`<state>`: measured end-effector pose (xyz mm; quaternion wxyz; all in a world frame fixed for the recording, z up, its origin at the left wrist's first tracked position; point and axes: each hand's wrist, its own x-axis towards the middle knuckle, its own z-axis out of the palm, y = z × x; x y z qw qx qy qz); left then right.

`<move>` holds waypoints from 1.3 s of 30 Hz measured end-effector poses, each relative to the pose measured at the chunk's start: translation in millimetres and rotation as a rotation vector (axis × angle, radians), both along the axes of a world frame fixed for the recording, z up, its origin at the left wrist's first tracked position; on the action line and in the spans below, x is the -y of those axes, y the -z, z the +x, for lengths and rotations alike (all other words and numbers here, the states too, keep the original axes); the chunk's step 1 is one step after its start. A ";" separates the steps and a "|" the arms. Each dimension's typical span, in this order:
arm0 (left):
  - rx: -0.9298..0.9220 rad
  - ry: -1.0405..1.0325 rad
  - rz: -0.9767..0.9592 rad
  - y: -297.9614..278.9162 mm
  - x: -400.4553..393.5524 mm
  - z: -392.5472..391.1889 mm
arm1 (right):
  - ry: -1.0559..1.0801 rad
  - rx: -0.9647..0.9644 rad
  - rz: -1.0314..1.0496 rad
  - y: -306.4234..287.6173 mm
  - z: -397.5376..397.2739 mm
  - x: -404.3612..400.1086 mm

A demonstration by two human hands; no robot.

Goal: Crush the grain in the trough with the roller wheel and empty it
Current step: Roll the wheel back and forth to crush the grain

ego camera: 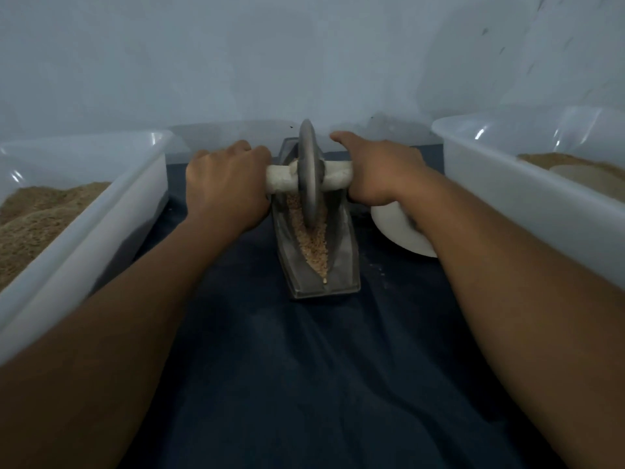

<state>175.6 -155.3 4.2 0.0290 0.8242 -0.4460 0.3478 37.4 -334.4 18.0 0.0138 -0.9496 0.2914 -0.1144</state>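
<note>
While both hands grip its axle, the roller wheel stands seemingly upright.

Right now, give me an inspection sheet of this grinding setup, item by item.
Surface: dark blue cloth, a few pale specks near the trough.
Job's things: metal trough lies lengthwise on the cloth, grain in its groove; roller wheel stands upright in the groove on a pale axle handle.
Clutter: white bowl to the right of the trough, partly hidden by the right forearm.
Hands: left hand and right hand each grip one end of the handle.
Cables: nothing seen.
Surroundings: left tub and right tub, both translucent, each holding brown meal; pale wall behind.
</note>
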 end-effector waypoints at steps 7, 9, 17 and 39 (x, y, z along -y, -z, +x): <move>-0.004 -0.008 0.000 0.2 7.5 9.5 | -0.005 -0.044 0.051 -4.7 10.5 7.9; -0.003 -0.010 -0.008 1.1 8.7 11.3 | -0.019 -0.008 0.027 -3.7 11.5 8.4; -0.054 -0.010 -0.063 8.0 4.5 19.3 | -0.074 0.161 -0.184 -2.0 17.9 2.4; 0.025 -0.035 -0.075 4.0 -4.3 -7.4 | 0.003 0.109 -0.155 9.9 2.2 -6.0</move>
